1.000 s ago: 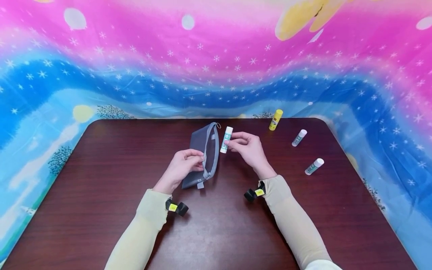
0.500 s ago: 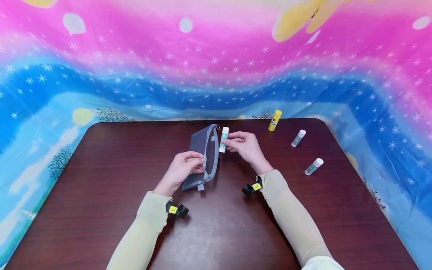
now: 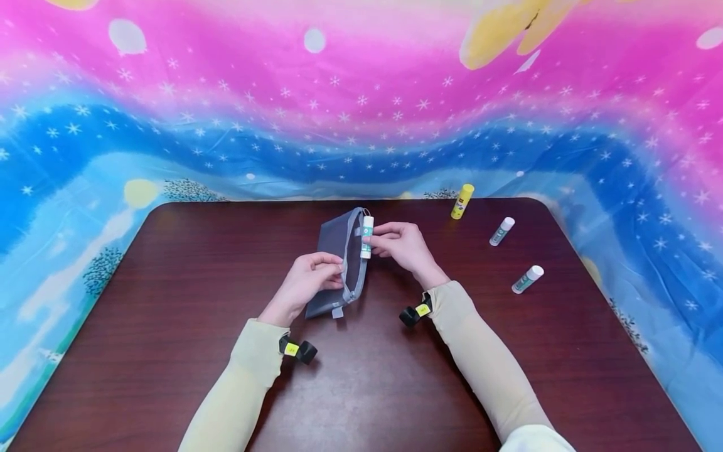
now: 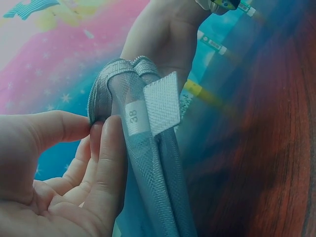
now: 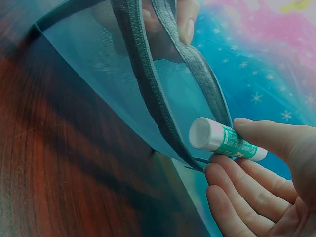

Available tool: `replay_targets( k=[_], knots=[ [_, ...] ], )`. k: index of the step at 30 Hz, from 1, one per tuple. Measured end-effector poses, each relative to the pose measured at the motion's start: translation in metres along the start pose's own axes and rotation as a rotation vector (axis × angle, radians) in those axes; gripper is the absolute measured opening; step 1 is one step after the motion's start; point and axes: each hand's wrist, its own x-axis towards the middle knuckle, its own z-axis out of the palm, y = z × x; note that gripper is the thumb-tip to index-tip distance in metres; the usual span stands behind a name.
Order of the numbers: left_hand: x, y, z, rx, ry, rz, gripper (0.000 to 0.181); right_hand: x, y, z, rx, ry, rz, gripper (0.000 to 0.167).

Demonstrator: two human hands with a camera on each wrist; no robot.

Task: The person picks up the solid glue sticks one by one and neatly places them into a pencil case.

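A grey mesh zipper pouch stands tilted on the table with its zipped mouth parted toward the right. My left hand pinches one edge of that mouth between thumb and fingers; the left wrist view shows the zipper edge in this pinch and a tag at the pouch's end. My right hand holds a white and green glue stick between thumb and fingertips. In the head view the glue stick overlaps the pouch's opening; in the right wrist view it lies beside the zipper rim.
To the right stand a yellow glue stick near the back edge and two white-capped glue sticks, one farther off and one nearer. A printed cloth hangs behind the dark wooden table.
My right hand has moved left with the glue stick, from beside the pouch to its opening. My left hand keeps its pinch on the pouch edge.
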Motion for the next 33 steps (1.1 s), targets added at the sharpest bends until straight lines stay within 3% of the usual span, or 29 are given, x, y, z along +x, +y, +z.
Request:
replay_targets(
  k=[9,21,26,33],
  knots=[
    [0.000,0.000,0.001,-0.005,-0.013,0.018,0.022,0.004,0.008,0.003,-0.042,0.001,0.043,0.036],
    [-0.002,-0.001,0.003,-0.002,-0.021,0.027,0.022,0.007,0.021,0.003,-0.096,0.003,0.176,0.037],
    [-0.001,-0.002,0.004,0.004,-0.025,0.029,0.021,0.007,0.020,0.007,-0.103,0.009,0.164,0.033],
    [-0.002,-0.002,0.005,-0.009,-0.024,0.025,0.021,0.005,0.020,0.012,-0.116,0.075,0.127,0.026]
  ],
)
